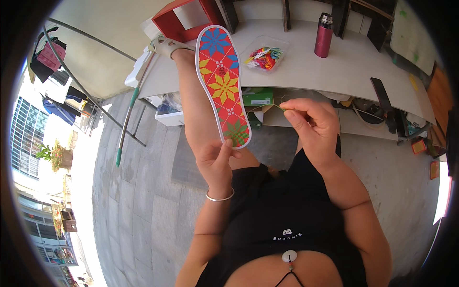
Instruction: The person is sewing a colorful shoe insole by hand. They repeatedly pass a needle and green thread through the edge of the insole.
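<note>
My left hand [217, 162] pinches the heel end of an embroidery insole [223, 86], thumb on its printed face. The insole has a white edge and a red ground with blue, yellow and green star flowers. Green stitching seems to cover the flower at the heel. To the right, my right hand [311, 123] has thumb and forefinger closed on a green thread [273, 105], which runs left toward the insole's edge. Whether a needle is between those fingers cannot be seen. Beyond the insole, a clear plastic box [267, 55] of coloured thread skeins sits on the white table [297, 77].
A dark pink thermos flask [323, 36] stands at the back of the table. My raised leg [199, 97] rests against the table's left end, near a red open box [186, 18]. A green-and-silver pole [127, 122] leans there. A shelf below holds a green box [257, 97].
</note>
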Available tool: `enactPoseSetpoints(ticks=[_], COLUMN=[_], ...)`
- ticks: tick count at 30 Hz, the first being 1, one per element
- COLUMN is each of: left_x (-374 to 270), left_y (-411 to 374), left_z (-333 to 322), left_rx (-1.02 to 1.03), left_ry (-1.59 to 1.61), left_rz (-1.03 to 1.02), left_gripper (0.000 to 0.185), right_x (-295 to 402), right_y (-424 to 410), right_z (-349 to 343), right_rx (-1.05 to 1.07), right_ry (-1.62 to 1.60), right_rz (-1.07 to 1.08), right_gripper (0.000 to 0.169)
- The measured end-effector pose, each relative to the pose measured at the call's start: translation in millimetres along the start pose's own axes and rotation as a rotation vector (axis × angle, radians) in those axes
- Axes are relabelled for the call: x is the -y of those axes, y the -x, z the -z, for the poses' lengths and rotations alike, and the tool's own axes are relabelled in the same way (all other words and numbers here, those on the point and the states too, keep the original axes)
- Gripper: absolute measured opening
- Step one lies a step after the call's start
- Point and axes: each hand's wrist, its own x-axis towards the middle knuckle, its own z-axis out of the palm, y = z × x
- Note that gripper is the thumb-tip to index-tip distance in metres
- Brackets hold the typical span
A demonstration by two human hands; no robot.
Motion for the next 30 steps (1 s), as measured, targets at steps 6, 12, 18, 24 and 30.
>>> enactPoseSetpoints(ticks=[6,12,18,24,30], left_x=[0.6,-2.0,-0.1,0.8,-3.0], left_y=[12.8,14.7,15.7,16.1,19.2], left_z=[-13.3,-16.2,-13.4,-11.9,-21.5], left_rx=[0.082,0.08,0.154,0.167,0.102], left_ry=[0.055,0.1,0.104,0.087,-0.041], left_rz=[0.071,0.108,0.088,0.076,0.018], left_gripper=[0.004,0.003,0.003,0.003,0.004], right_x=[-23.7,-25.5,-22.3,-21.0,-20.3], right_y=[14.1,16.0,17.1,18.1,19.0], right_z=[-44.4,-49.3,-47.5,-46.2,-47.0], right_rx=[0.134,0.104,0.113,0.126,0.111], right_ry=[0.362,0.392,0.398,0.414,0.479], right_rz=[0.403,0.45,0.44,0.432,0.491], right_gripper=[0.016,0.018,0.015,0.016,0.019])
